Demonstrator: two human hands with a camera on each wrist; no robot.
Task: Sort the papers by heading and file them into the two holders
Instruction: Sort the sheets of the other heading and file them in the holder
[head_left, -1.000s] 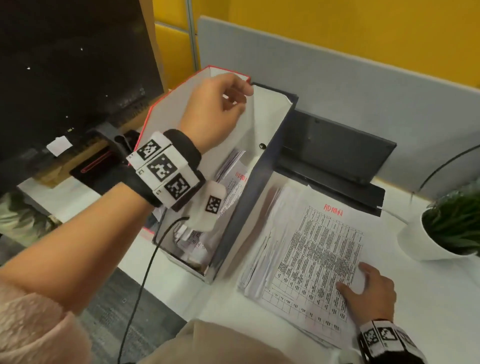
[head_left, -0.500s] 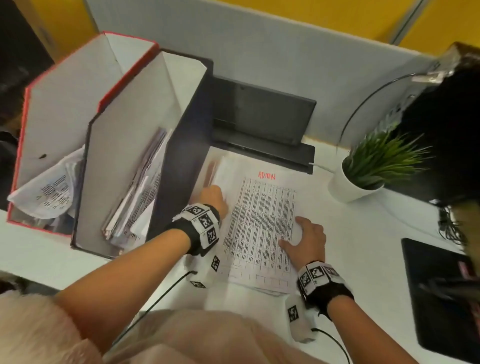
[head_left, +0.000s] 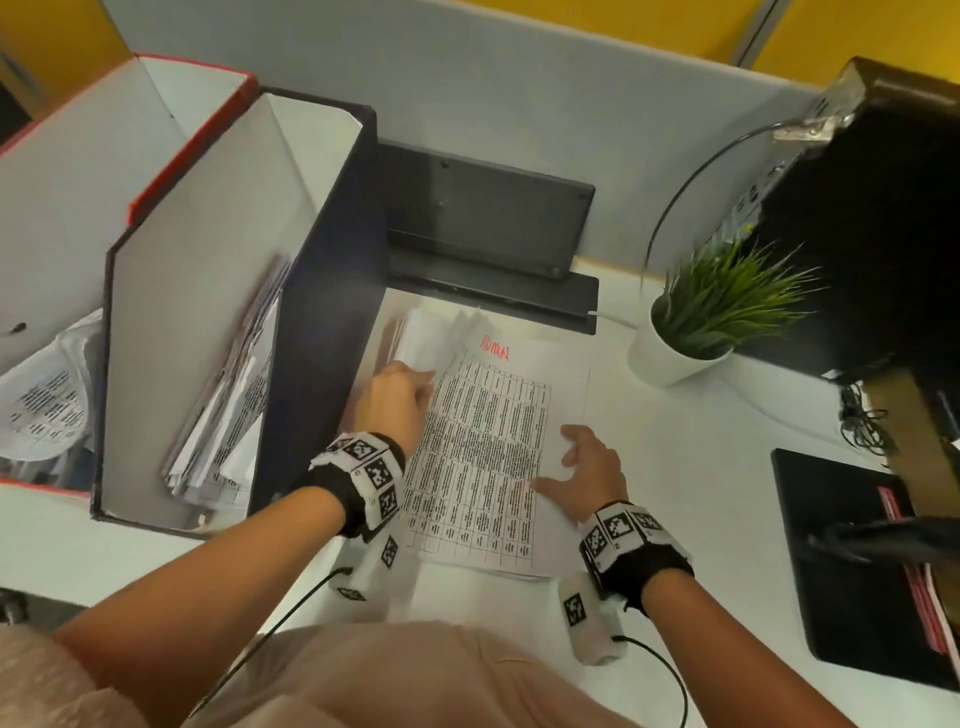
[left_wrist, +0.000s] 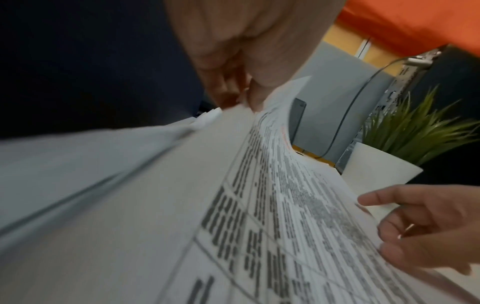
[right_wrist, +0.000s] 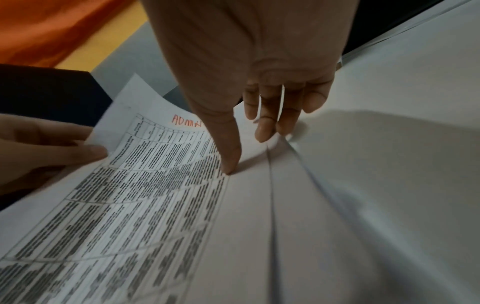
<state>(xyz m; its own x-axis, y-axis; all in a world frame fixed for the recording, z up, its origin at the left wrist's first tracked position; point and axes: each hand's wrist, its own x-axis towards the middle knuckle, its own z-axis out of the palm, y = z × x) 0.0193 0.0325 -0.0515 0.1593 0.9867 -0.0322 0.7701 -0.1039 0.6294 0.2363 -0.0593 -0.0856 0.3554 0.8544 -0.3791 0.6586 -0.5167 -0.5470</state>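
A stack of printed papers (head_left: 483, 467) lies on the white desk, and its top sheet (right_wrist: 145, 185) carries a red ADMIN heading (head_left: 496, 353). My left hand (head_left: 421, 384) pinches the top sheet's left edge (left_wrist: 249, 96) and lifts it a little. My right hand (head_left: 556, 467) rests on the stack's right side, with the thumb (right_wrist: 231, 162) pressing the sheet and the fingers (right_wrist: 267, 127) straight at its edge. Left of the stack stands a navy holder (head_left: 322, 338) with papers (head_left: 228, 405) inside. Beyond it is a red-edged holder (head_left: 67, 171), also holding papers (head_left: 47, 410).
A dark stand (head_left: 483, 223) sits behind the stack against the grey partition. A potted plant (head_left: 717, 312) stands at the right rear, with a dark bulky object (head_left: 872, 223) beyond it. A black pad (head_left: 852, 561) lies at the right. Wrist cables trail near my lap.
My left hand left the top of the holders, came down to the stack's left edge and now lifts the top sheet there. My right hand stayed on the stack. The view swung right.
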